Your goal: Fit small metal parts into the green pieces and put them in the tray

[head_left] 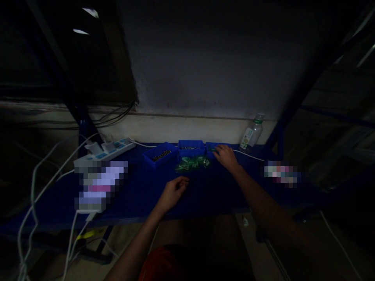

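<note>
My left hand rests on the blue table with its fingers curled in toward the thumb; whatever it may hold is too dark and small to make out. Ahead of it lies a loose pile of small green, partly clear pieces. My right hand reaches over the right blue bin, fingers bent down at its near side. Something greenish shows at those fingertips, but its kind is unclear. The middle blue bin contains thin metal parts, and the left blue bin holds small brassy parts.
At the left a white power strip carries plugs and trailing cables. A blurred-out lit object lies before it. A clear bottle leans near the wall at the back right. Another blurred object sits at the right.
</note>
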Demonstrator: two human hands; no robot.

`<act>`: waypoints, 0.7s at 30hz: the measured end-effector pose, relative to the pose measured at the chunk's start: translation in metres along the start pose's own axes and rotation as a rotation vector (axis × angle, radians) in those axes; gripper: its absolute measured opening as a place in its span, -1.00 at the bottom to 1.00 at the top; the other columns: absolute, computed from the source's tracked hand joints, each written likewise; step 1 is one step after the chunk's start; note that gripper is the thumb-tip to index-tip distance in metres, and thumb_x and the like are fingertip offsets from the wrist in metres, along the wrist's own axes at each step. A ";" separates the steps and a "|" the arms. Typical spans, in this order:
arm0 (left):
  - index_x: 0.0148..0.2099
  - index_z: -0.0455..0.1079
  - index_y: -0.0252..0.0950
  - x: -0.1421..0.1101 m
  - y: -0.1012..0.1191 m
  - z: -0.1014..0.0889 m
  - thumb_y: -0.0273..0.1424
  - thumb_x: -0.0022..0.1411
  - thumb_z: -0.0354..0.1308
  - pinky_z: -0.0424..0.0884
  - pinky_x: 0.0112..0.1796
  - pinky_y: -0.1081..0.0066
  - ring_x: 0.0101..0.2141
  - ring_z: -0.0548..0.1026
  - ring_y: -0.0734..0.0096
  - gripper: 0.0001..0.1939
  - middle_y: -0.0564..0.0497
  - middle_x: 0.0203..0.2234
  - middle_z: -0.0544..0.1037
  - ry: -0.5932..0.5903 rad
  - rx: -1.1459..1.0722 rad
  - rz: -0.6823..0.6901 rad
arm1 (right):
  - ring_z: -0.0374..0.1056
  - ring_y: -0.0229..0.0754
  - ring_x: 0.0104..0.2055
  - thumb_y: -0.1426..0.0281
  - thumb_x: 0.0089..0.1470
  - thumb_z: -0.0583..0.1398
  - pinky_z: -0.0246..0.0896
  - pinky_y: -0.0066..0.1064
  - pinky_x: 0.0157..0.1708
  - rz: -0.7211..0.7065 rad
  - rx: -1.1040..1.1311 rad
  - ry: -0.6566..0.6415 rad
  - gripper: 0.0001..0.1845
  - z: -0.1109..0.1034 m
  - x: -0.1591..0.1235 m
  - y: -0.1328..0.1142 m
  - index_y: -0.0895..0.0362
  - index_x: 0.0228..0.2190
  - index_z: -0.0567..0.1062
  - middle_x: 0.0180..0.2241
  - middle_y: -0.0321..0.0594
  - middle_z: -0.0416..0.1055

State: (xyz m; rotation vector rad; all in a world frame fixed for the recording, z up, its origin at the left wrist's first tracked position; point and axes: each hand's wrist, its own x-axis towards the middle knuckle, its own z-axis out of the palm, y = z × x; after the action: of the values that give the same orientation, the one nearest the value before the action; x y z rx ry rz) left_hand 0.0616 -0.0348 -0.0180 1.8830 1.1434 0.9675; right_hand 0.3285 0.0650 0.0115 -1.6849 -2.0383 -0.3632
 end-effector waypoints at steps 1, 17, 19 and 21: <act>-0.18 0.39 -0.32 0.000 -0.001 0.000 -0.32 0.12 -0.01 0.28 -0.39 0.51 -0.41 0.41 0.44 -0.73 0.02 -0.43 0.49 -0.005 0.006 0.000 | 0.14 -0.03 -0.04 0.28 0.09 0.02 -0.03 -0.22 -0.09 -0.027 -0.007 0.040 -0.65 0.002 -0.003 -0.006 0.16 -0.14 0.39 -0.09 -0.01 0.31; -0.20 0.39 -0.32 0.000 0.003 -0.001 -0.37 0.13 -0.05 0.29 -0.32 0.50 -0.36 0.44 0.42 -0.74 0.02 -0.37 0.51 -0.050 0.074 0.028 | 0.29 -0.17 -0.21 0.32 0.07 0.03 0.08 -0.43 -0.21 0.180 0.177 -0.147 -0.74 0.034 -0.030 -0.034 0.15 -0.25 0.42 -0.28 -0.11 0.42; -0.20 0.39 -0.32 0.001 0.001 -0.001 -0.36 0.13 -0.05 0.28 -0.32 0.50 -0.36 0.43 0.42 -0.74 0.02 -0.37 0.51 -0.053 0.068 0.025 | 0.31 -0.19 -0.25 0.32 0.08 0.02 0.08 -0.44 -0.23 0.183 0.292 -0.080 -0.75 0.026 -0.030 -0.032 0.14 -0.30 0.44 -0.32 -0.14 0.43; -0.18 0.38 -0.33 0.002 -0.001 -0.001 -0.34 0.14 -0.05 0.28 -0.33 0.50 -0.36 0.42 0.43 -0.73 0.01 -0.37 0.50 -0.050 0.064 0.019 | 0.31 -0.21 -0.28 0.30 0.07 0.02 0.09 -0.45 -0.25 0.168 0.436 0.021 -0.75 0.016 -0.032 -0.037 0.14 -0.36 0.45 -0.35 -0.16 0.43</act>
State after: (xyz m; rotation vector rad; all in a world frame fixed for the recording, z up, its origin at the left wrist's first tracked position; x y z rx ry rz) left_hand 0.0609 -0.0320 -0.0181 1.9616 1.1411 0.8994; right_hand 0.2939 0.0378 -0.0154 -1.5500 -1.7817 0.1139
